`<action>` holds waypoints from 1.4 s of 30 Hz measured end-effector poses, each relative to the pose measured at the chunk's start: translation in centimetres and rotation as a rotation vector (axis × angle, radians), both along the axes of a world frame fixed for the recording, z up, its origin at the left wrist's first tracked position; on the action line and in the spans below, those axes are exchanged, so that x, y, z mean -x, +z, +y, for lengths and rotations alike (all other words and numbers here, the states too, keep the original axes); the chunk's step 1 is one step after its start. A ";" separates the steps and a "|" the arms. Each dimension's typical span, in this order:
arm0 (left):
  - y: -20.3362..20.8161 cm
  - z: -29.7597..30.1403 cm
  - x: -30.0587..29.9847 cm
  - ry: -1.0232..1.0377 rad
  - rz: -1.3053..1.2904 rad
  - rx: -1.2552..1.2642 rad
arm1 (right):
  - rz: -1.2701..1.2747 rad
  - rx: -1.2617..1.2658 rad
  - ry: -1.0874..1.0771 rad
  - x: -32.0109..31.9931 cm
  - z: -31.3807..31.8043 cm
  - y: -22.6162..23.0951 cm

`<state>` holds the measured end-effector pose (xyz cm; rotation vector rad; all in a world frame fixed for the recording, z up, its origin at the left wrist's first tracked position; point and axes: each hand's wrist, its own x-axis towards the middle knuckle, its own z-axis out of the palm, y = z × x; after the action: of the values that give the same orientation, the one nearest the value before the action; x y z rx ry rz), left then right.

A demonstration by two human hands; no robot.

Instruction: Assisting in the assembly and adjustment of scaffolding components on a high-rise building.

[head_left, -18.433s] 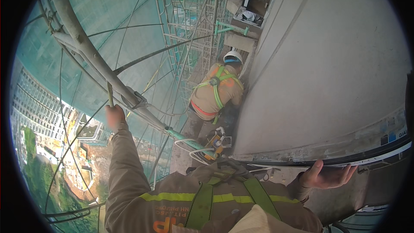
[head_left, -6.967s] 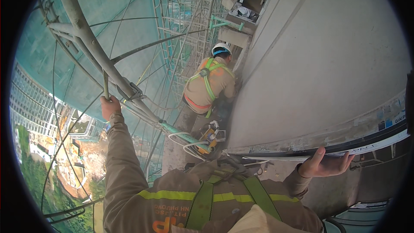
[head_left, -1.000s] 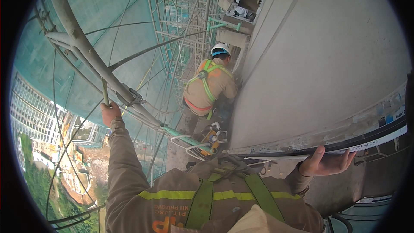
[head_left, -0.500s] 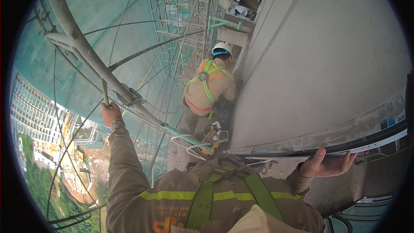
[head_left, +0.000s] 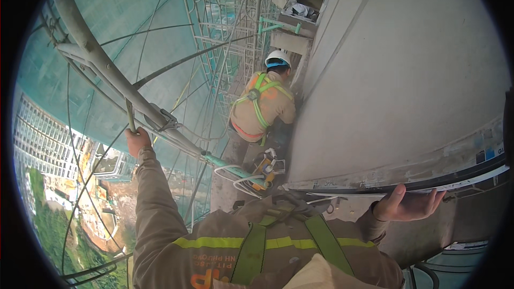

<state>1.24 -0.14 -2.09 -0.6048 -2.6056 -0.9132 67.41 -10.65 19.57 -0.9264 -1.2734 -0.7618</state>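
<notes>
My left hand (head_left: 138,140) is closed around a thin metal scaffold bar (head_left: 130,116) that hangs below a thick grey scaffold pipe (head_left: 101,56). On the other side, my right hand (head_left: 408,204) lies against the lower edge of the large grey wall panel (head_left: 407,69). Its thumb is apart from the slightly bent fingers, beside a dark strip with a white border (head_left: 471,178). Clipped over the pipe near my left hand is a metal safety hook (head_left: 164,119) with a pale rope.
Ahead, a co-worker (head_left: 264,99) in a white helmet and green harness crouches by the wall. A yellow power tool (head_left: 263,169) sits behind them on the walkway. Green netting (head_left: 134,10) and scaffold frames (head_left: 214,48) line the left. Ground and buildings (head_left: 48,134) show far below.
The view has shifted very slightly. Both my hands keep their places, the left on the bar and the right at the panel edge. The co-worker stays crouched.
</notes>
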 end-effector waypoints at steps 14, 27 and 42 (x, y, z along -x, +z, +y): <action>-0.3 0.0 0.2 0.023 0.003 0.030 | -0.015 0.008 -0.004 0.0 0.0 0.0; -0.1 -0.1 0.1 0.028 -0.013 0.055 | -0.001 0.010 0.012 0.0 -0.1 0.0; -0.1 -0.2 0.0 0.011 -0.001 0.034 | -0.010 0.006 0.022 -0.1 0.0 0.0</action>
<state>1.28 -0.34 -2.18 -0.5986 -2.6278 -0.8675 67.53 -10.62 19.59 -0.9126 -1.2935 -0.7472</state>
